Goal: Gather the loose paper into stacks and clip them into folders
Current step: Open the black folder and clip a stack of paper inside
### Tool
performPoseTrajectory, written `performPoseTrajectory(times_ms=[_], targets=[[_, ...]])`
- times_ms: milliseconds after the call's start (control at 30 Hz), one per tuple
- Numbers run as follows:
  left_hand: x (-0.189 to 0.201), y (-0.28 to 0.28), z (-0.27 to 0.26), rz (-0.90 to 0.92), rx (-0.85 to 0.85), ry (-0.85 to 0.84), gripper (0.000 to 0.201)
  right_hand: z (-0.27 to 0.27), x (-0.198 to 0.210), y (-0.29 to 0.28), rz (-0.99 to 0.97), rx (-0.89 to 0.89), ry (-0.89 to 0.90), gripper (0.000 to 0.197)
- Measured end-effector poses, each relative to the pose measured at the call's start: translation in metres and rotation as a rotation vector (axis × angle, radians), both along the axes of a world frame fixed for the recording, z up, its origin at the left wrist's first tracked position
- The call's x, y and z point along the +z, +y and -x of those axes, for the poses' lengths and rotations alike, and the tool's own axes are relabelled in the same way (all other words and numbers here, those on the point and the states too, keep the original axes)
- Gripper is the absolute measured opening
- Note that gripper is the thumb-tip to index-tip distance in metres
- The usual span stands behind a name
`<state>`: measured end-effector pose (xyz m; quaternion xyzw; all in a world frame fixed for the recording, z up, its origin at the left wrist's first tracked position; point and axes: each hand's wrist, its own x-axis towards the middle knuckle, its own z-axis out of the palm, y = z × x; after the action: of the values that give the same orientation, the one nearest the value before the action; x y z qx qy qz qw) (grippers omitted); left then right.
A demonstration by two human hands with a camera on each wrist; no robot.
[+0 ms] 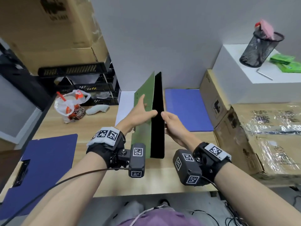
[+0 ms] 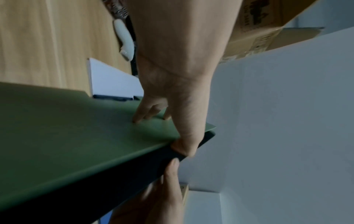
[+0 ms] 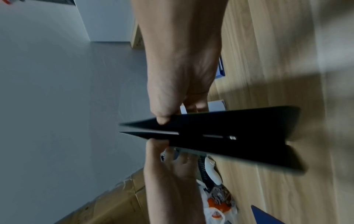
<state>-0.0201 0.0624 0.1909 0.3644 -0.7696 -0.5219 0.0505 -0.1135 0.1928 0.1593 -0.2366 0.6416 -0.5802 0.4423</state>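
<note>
A green folder (image 1: 144, 121) stands upright on its lower edge on the wooden desk (image 1: 97, 160), its covers parted a little and the inside dark (image 3: 239, 128). My left hand (image 1: 147, 108) pinches the left cover, fingers flat on the green outer face (image 2: 76, 136) and thumb on its edge. My right hand (image 1: 166, 118) pinches the right cover near the same height, thumb on the edge (image 3: 162, 119). A metal clip (image 3: 231, 137) shows inside, between the covers. A stack of white paper (image 1: 125, 105) lies flat behind and left of the folder.
A blue folder (image 1: 187, 108) lies to the right, against cardboard boxes (image 1: 260, 136). A dark blue clip folder (image 1: 47, 160) lies open at the near left. A plastic bag with cups (image 1: 71, 105) and a white object (image 1: 97, 109) sit at the far left.
</note>
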Motion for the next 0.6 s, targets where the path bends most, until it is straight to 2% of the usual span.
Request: performPoseTrajectory(times_ms=[67,133,200,267,333,400,467,600], targets=[[0.010,-0.012,-0.015,0.098,0.120,0.034,0.069,0.001,-0.009,-0.006,-0.051,-0.106,0.042,0.023],[0.016,-0.032,-0.041,0.254,0.355,0.037,0.042,0.007,-0.019,-0.008,-0.122,-0.215,0.066,0.014],[0.013,-0.056,-0.074,0.299,0.591,0.041,0.035,0.014,-0.027,-0.006,-0.192,-0.301,0.046,0.017],[-0.002,-0.075,-0.108,0.287,0.729,-0.003,0.034,0.021,-0.036,-0.002,-0.261,-0.369,-0.005,0.023],[-0.021,-0.084,-0.135,0.242,0.807,-0.066,0.028,0.023,-0.050,0.004,-0.356,-0.381,-0.034,0.023],[-0.033,-0.081,-0.156,0.186,0.867,-0.121,0.025,0.018,-0.064,0.009,-0.447,-0.313,-0.030,0.020],[-0.051,-0.082,-0.175,0.154,0.916,-0.210,0.025,0.009,-0.079,0.010,-0.534,-0.260,0.005,0.026],[-0.085,-0.082,-0.204,0.071,0.892,-0.328,0.015,-0.010,-0.100,0.019,-0.625,-0.220,-0.044,0.028]])
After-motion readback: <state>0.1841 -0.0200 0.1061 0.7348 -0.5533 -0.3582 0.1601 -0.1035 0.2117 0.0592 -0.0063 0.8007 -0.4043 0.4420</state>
